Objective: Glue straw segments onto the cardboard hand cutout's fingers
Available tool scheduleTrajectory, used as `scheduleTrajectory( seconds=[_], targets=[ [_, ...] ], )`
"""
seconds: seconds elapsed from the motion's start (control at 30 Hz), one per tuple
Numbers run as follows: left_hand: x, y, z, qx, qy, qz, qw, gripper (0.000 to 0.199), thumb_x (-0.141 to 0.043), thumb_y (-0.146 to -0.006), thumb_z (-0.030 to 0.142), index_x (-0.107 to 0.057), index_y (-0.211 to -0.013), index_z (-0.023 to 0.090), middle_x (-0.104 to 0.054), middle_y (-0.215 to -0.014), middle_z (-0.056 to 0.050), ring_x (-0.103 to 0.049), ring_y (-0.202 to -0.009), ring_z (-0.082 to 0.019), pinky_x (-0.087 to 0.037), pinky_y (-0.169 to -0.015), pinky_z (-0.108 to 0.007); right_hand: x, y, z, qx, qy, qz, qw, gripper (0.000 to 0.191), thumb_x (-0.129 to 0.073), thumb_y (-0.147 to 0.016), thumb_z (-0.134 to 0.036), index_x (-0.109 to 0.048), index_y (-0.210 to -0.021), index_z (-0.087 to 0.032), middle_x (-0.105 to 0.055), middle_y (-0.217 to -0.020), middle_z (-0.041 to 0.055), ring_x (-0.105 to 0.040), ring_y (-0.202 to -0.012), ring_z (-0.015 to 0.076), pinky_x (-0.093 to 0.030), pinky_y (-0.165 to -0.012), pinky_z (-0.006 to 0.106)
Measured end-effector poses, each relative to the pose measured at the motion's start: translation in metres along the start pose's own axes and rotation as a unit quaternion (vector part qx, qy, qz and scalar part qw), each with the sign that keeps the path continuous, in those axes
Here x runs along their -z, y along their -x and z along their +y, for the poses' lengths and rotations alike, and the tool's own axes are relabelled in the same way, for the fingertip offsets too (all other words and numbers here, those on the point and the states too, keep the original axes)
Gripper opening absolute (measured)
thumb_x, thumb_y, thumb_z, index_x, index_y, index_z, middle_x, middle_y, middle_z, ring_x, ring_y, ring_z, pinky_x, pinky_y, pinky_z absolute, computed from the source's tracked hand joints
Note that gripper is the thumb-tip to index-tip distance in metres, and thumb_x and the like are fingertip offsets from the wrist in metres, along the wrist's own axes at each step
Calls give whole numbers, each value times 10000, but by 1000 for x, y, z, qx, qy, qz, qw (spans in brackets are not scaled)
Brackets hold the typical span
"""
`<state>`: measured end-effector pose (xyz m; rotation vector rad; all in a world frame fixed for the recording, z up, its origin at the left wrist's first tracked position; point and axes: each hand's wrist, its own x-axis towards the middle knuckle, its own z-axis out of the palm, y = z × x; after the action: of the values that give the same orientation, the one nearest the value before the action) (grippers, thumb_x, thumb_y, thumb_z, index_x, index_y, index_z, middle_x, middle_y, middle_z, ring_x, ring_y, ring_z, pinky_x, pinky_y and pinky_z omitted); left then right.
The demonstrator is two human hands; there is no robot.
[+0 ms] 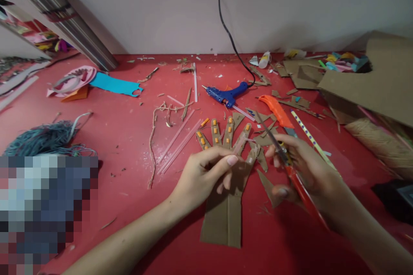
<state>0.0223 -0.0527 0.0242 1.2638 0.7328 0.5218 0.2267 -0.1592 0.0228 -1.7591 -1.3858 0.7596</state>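
Observation:
My left hand point(209, 169) is closed, thumb against fingers, pinching a pale pink translucent straw point(239, 142). It hovers over a cardboard hand cut-out point(222, 219) lying on the red table. Short orange tube pieces point(229, 129) sit along several of the cut-out's fingers. To the right, my right hand point(306, 167) grips a pair of scissors point(298, 182) with red handles, the dark blades pointing up and left, apart from the straw. Part of the cut-out's palm is hidden by my left hand.
A blue glue gun point(226, 94) with a black cord lies beyond the cut-out, beside an orange utility knife point(275, 109). Pink straws point(180, 146) and twine point(151, 146) are at left. Cardboard scraps and a large cardboard piece point(371, 73) occupy the right; a metal cylinder point(77, 25) leans back left.

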Motion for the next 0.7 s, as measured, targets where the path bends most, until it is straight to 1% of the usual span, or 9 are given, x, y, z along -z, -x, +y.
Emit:
scheduleTrajectory(
  seconds=[0.03,0.1,0.13,0.2,0.3,0.37,0.5,0.6,0.7],
  targets=[
    [0,1,0,0,-2,-1,1000,311,-609,-935,439,-694,-902,141,-496,-482,78,-423,-393,-56,-347,-439,-181,0,0,-1,4,15,-16,1000,724,-765,-767,-568,-519,-1399,-315,-678,-1195,91,-696,-1030,274,-622,-835,390],
    [0,3,0,-1,-3,7,1000,327,-598,-942,464,-679,-911,148,-472,-482,86,-408,-405,-57,-338,-447,-183,1,0,-3,8,28,-42,999,846,-811,-716,-570,-475,-1452,-325,-637,-1346,98,-640,-1205,328,-567,-991,473],
    [0,3,0,-5,1,11,1000,327,-598,-942,471,-667,-907,154,-483,-497,82,-426,-420,-61,-351,-458,-185,1,0,-4,9,40,-50,998,894,-827,-694,-577,-460,-1469,-325,-608,-1404,102,-599,-1274,349,-535,-1039,503],
    [0,4,1,-13,8,11,1000,313,-599,-942,469,-637,-879,165,-525,-541,68,-476,-456,-69,-394,-489,-192,2,0,-5,15,67,-72,995,958,-848,-660,-589,-455,-1486,-306,-567,-1465,121,-537,-1346,381,-499,-1079,541],
    [1,4,3,-17,6,-3,1000,273,-579,-954,418,-609,-843,171,-596,-621,41,-534,-501,-74,-445,-538,-204,1,0,-5,30,100,-85,991,968,-843,-665,-589,-467,-1497,-270,-578,-1448,147,-548,-1332,396,-508,-1066,550],
    [1,4,5,-18,-4,-15,1000,244,-549,-967,366,-623,-850,165,-621,-657,27,-547,-517,-74,-455,-556,-207,0,0,-5,42,113,-88,989,974,-838,-667,-597,-468,-1501,-257,-595,-1428,151,-567,-1313,391,-521,-1052,547],
    [2,3,3,-30,-20,-26,999,217,-519,-970,286,-684,-945,148,-600,-650,31,-525,-527,-72,-443,-558,-200,-2,0,-6,51,129,-90,986,984,-826,-665,-619,-472,-1500,-239,-613,-1407,161,-582,-1300,389,-543,-1016,556],
    [0,4,-1,-48,-22,-39,998,243,-496,-981,251,-708,-1043,150,-586,-659,37,-514,-540,-70,-438,-566,-192,-3,0,-10,44,132,-94,986,989,-825,-667,-612,-468,-1508,-232,-623,-1388,171,-594,-1285,390,-557,-993,550],
    [-2,6,-4,-69,-33,-55,996,256,-477,-991,227,-719,-1045,162,-565,-662,43,-501,-549,-67,-440,-577,-182,-3,0,-14,30,130,-108,985,995,-833,-653,-610,-476,-1504,-239,-644,-1352,168,-615,-1254,390,-566,-974,553]
  ],
)
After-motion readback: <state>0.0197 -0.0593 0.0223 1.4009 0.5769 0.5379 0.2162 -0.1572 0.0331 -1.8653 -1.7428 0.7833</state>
